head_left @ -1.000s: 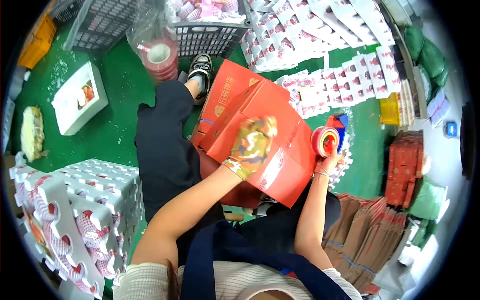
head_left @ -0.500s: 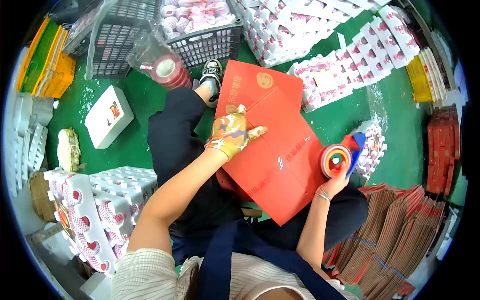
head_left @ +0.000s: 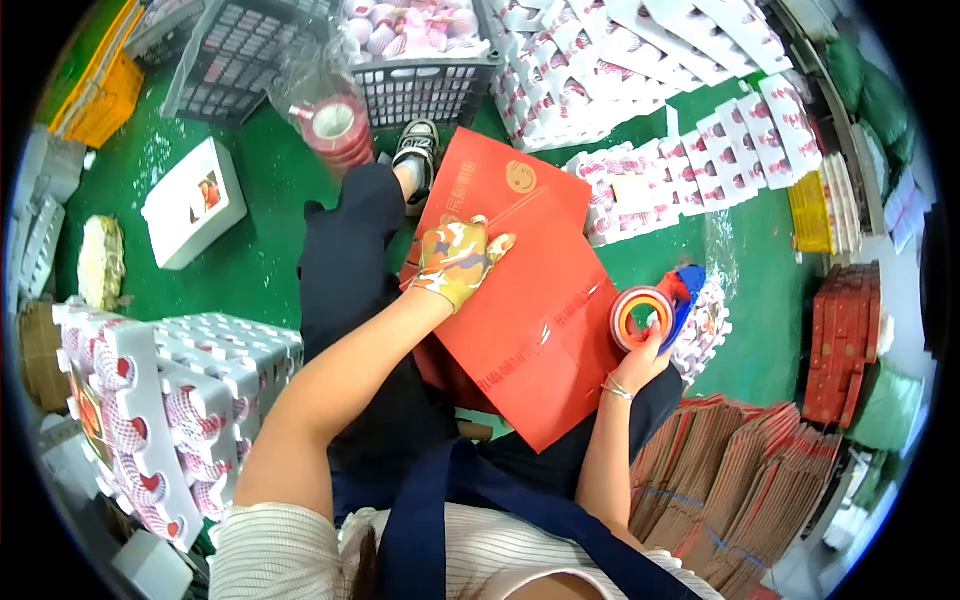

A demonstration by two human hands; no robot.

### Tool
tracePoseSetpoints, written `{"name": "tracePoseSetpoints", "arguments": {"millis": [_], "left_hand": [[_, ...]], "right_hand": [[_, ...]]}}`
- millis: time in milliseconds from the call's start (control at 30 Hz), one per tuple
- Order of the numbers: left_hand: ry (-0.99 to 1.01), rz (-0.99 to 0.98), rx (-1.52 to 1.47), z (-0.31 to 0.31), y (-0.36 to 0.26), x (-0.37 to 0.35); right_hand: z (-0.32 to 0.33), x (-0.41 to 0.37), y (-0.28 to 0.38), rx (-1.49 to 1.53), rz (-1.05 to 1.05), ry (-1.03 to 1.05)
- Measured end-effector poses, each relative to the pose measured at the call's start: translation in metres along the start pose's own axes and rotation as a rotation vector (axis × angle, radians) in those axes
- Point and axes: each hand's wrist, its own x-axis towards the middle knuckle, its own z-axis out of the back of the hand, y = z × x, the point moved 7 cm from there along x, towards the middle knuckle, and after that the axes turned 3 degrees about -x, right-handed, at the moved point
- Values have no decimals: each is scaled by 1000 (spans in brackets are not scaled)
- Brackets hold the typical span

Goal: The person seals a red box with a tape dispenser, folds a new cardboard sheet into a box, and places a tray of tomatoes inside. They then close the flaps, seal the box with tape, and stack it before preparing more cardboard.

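Note:
A red cardboard box with gold print lies across my lap, its flaps pressed nearly flat. My left hand, in a camouflage-patterned glove with bare fingertips, is on the upper left part of the box. Its fingers are bent against the cardboard, with the thumb pointing right. At the box's right edge, my bare right hand grips a blue tape dispenser loaded with a roll of tape. A shiny strip crosses the lower part of the box near the seam.
Flattened cartons stand stacked at lower right. White foam trays of netted fruit are at left, with more trays at upper right. Black crates and wrapped tape rolls stand ahead. A white foam box sits on the green floor.
The camera view has turned, so the surroundings sit further left in the picture. Both hands keep about the same places on and beside the box, with the dispenser still in the right.

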Motion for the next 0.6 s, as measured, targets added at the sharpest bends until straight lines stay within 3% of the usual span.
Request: {"name": "tracePoseSetpoints", "arguments": {"millis": [33,67,133,267,333,367,400,433,467,533,600], "left_hand": [[37,-30,15,0,-2,0],[44,-16,9,-1,-3,-1],[63,-33,-17,0,-14,-2],[116,-34,-14,5,-14,0],[183,-9,-25,-1,-7,3],[246,1,-83,-6,-6,3],[311,13,-143,-13,-3,0],[-71,-223,39,3,-17,-9],[-72,-212,28,-5,-19,-26],[-87,-297,328,4,-41,-63],[176,-470,86,-21,-47,-104]], "right_hand": [[0,-12,22,9,6,-9],[1,-16,34,18,168,-22],[-14,-30,65,204,211,124],[-103,-73,42,683,-465,320],[-130,-86,30,555,-202,517],[-130,-89,30,581,-148,649],[-131,-94,35,656,-184,616],[-127,-91,27,661,-218,575],[-125,-86,21,666,-248,534],[-125,-84,20,622,-215,484],[-127,-87,23,697,-307,498]]}}
